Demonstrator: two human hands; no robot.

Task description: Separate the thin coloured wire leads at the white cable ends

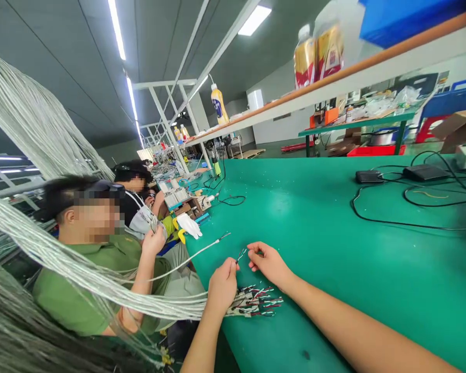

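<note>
My left hand (pixel 222 284) is closed in a pinch on the end of a thin grey cable (pixel 241 254) whose coloured inner wires stick out above my thumb. My right hand (pixel 267 261) is right beside it, fingers curled and pinched on those wire tips. Both hands hover just over the green table (pixel 318 238) near its left edge. Under my left hand lies a bundle of stripped cable ends (pixel 256 303) with red, green and white wires. A thick sheaf of grey cables (pixel 81 269) runs from the left to that bundle.
A person in a green shirt (pixel 81 269) sits close on my left, holding a cable (pixel 202 248) that reaches over the table. More people sit behind. Black cables and boxes (pixel 411 186) lie at the right. Bottles (pixel 318 52) stand on an overhead shelf.
</note>
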